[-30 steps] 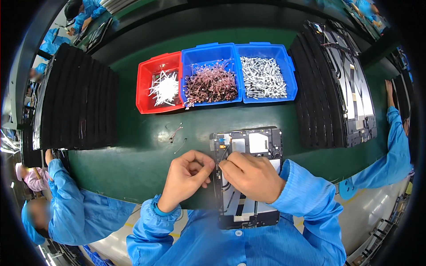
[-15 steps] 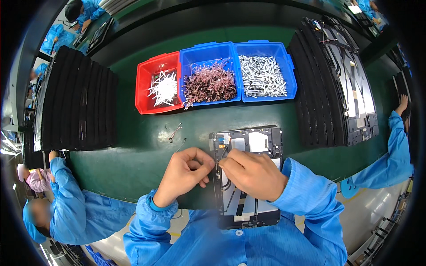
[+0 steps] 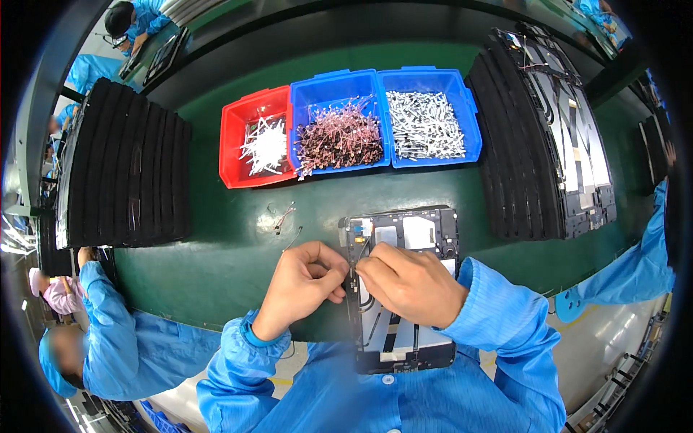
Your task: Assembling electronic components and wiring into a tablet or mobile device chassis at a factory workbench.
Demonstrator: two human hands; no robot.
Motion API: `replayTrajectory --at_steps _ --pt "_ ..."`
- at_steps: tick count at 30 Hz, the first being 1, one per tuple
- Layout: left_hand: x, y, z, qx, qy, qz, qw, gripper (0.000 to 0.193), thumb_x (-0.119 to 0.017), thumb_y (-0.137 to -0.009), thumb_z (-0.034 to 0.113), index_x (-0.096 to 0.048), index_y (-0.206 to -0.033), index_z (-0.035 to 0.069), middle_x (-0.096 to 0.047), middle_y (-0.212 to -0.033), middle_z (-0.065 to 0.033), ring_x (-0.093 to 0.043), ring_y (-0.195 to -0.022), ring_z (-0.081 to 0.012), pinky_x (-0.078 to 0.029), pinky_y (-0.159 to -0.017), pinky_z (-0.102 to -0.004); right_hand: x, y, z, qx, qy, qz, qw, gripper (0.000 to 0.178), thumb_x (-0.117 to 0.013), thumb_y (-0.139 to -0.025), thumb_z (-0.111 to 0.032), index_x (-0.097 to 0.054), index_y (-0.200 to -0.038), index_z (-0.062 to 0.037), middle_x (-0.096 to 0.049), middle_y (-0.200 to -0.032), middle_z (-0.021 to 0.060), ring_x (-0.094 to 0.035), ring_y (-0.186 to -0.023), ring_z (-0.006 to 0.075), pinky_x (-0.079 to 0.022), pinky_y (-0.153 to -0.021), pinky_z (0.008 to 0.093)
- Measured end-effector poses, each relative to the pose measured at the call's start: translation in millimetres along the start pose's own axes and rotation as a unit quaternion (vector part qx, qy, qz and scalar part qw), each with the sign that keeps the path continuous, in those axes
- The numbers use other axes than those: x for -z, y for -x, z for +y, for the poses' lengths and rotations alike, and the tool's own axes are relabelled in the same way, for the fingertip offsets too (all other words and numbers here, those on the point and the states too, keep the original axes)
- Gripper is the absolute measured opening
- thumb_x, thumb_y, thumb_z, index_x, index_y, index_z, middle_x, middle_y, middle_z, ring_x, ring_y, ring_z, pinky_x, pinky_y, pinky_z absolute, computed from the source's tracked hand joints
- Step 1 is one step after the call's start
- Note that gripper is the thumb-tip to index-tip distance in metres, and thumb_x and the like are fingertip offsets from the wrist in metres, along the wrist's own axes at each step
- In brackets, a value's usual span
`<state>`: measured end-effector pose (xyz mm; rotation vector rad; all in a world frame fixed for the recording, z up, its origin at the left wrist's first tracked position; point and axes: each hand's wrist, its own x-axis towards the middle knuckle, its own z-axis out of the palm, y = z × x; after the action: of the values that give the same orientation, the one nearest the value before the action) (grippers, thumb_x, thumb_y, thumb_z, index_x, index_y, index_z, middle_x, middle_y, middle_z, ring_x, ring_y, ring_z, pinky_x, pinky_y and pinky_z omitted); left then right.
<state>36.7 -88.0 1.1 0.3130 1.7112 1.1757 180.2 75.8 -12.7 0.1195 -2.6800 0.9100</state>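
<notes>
An opened tablet-like device (image 3: 379, 338) with a black frame and exposed inner parts lies in front of me. Over its upper left part my right hand (image 3: 415, 285) is closed in a pinch, fingertips beside a thin dark cable (image 3: 363, 249). My left hand (image 3: 303, 283) is also closed, thumb against fingers at the device's left edge. What either pinch holds is hidden. A thin wire (image 3: 294, 237) sticks out past the left knuckles; whether that hand holds it, I cannot tell. Small loose cables (image 3: 285, 218) lie just beyond on the green table.
A red bin (image 3: 225, 148) with white strips stands beside two blue bins, one with pinkish-brown cables (image 3: 339, 137), the other with silvery-white pieces (image 3: 426, 126). Black padded stacks (image 3: 123, 166) rise left and right, devices (image 3: 577, 144) on the right one. A co-worker's sleeve (image 3: 635, 252) reaches in at right.
Both my hands have stayed almost in place over the device. At the right edge, the co-worker's arm has shifted outward.
</notes>
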Motion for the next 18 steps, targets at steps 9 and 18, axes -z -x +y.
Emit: replayTrajectory --at_steps 9,18 --pt "3.8 -0.9 -6.3 -0.032 -0.008 -0.013 0.999 0.009 -0.065 -0.092 -0.001 -0.063 -0.096 -0.008 -0.069 -0.088 -0.0104 -0.072 -0.071 -0.0147 -0.061 -0.062 -0.027 -1.3 3.8 -1.0 -0.014 -0.031 0.034 0.999 0.011 -0.07 -0.088 -0.005 -0.065 -0.096 0.0007 -0.056 -0.086 0.0088 -0.066 -0.066 0.0255 -0.058 -0.058 0.0361" --pt "4.4 -1.0 -7.7 -0.034 0.003 -0.016 0.999 0.009 -0.066 -0.092 -0.001 -0.063 -0.097 -0.007 -0.069 -0.087 -0.0104 -0.072 -0.072 -0.0149 -0.061 -0.062 -0.0263 0.1 2.9 -1.4 -0.032 -0.043 0.034 0.998 0.009 -0.07 -0.087 -0.003 -0.065 -0.094 0.0001 -0.056 -0.086 0.009 -0.066 -0.067 0.0261 -0.058 -0.059 0.0361"
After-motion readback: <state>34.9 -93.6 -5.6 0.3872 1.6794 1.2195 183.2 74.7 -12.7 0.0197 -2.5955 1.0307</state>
